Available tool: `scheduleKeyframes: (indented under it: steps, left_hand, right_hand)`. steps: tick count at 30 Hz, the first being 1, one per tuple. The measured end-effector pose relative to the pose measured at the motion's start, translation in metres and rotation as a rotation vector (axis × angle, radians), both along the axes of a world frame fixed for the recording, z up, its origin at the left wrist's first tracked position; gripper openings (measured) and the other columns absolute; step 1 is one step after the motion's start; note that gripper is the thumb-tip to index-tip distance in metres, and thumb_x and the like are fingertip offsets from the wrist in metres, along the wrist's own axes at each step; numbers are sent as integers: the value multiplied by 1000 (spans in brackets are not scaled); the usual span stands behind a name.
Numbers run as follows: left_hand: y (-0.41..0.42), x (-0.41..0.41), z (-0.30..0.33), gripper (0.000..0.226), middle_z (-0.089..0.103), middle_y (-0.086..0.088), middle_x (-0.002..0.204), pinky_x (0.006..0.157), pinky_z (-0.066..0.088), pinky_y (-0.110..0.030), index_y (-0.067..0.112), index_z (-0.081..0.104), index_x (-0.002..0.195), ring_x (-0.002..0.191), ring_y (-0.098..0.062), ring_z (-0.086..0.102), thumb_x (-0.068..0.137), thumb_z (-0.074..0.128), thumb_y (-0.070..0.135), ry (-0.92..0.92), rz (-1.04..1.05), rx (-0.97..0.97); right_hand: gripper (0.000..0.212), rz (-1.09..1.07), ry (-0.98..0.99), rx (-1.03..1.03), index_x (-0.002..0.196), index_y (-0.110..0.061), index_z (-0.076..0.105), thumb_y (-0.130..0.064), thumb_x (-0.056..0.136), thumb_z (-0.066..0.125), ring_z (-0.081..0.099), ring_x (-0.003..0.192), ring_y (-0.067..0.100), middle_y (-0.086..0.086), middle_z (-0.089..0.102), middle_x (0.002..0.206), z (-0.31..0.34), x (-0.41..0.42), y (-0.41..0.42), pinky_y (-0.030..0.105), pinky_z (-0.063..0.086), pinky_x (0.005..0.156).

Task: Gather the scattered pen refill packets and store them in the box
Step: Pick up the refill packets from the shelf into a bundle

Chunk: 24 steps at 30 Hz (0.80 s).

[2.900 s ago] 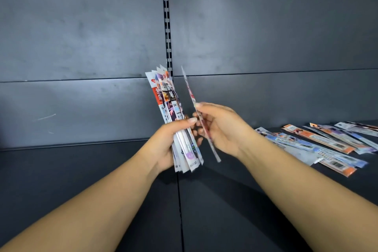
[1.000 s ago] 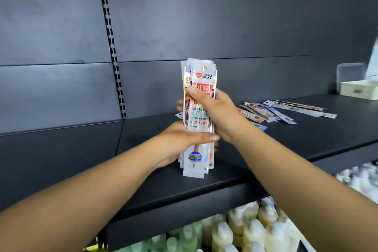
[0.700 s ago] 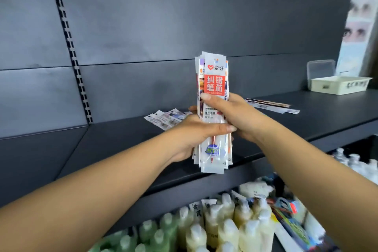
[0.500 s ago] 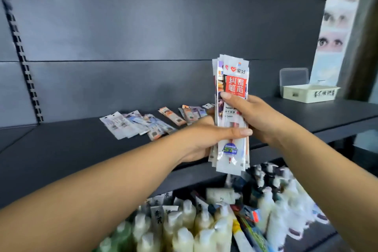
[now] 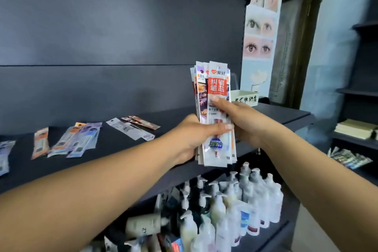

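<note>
Both hands hold one upright stack of pen refill packets above the front edge of the dark shelf. My left hand grips the stack's lower half, thumb across the front. My right hand pinches its middle from the right. The front packet has a red-orange label. The white box, partly hidden behind the stack, stands at the shelf's right end. Several loose packets lie on the shelf: one group left of the stack, another farther left.
A lower shelf holds several white pump bottles. A poster with eyes hangs at the shelf's right end. A darker rack with stacked pads stands at the far right. More packets lie at the left edge.
The view has swung right along the shelf. The stack, held in both hands, has travelled right toward the white box, and the loose packets now lie to its left.
</note>
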<state>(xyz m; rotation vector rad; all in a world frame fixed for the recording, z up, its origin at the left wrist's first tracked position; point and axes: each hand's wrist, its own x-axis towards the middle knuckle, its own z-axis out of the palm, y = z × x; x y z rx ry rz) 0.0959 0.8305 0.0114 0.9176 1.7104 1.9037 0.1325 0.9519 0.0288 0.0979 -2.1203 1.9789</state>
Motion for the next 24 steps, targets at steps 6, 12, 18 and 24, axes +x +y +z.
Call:
scheduleKeyframes:
  steps: [6, 12, 18, 24]
  left_hand:
    - [54, -67, -3, 11, 72, 1, 63, 56, 58, -30, 13, 67, 83, 55, -12, 68, 78, 67, 4, -50, 74, 18]
    - [104, -146, -6, 12, 71, 2, 74, 65, 57, -26, 15, 67, 90, 65, -11, 67, 79, 68, 14, -55, 161, -99]
    - [140, -200, -18, 43, 61, 2, 113, 81, 52, -21, 22, 59, 112, 93, -12, 62, 77, 66, 45, 162, 329, -347]
    - [169, -232, -37, 109, 57, 4, 118, 95, 47, -37, 17, 46, 123, 109, -17, 57, 38, 56, 84, 312, 605, -428]
  right_hand:
    - [42, -32, -33, -36, 113, -1, 61, -35, 88, 52, 64, 104, 32, 15, 68, 112, -7, -74, 63, 45, 49, 94]
    - [36, 35, -190, -212, 120, -4, 55, -26, 95, 43, 64, 90, 24, 15, 64, 115, -5, -157, 100, 35, 52, 76]
    - [29, 116, -333, -195, 94, -11, 59, -26, 98, 35, 62, 83, 21, 9, 65, 94, -9, -213, 138, 35, 50, 78]
    - [29, 138, -431, -117, 88, -11, 62, -25, 97, 38, 68, 62, 17, 6, 70, 80, -22, -244, 163, 30, 58, 56]
